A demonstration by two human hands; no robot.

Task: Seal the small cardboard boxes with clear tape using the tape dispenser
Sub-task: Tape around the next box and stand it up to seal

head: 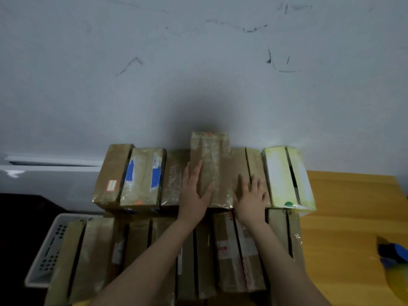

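Note:
Several small cardboard boxes stand in two rows against a grey wall. A taped brown box (215,164) rises higher than its neighbours in the back row. My left hand (194,191) lies flat against its left side with straight fingers. My right hand (251,195) rests flat with spread fingers on the untaped brown box (245,160) beside it. A yellow-white box (284,173) with an open seam stands at the right end. The blue and yellow thing (395,261) at the right edge may be the tape dispenser; it is blurred.
A box with blue tape (143,175) and others fill the back row's left. Front-row boxes (238,250) lie under my forearms. A white perforated basket (46,250) sits at the lower left. The yellow wooden table (344,228) stretches to the right.

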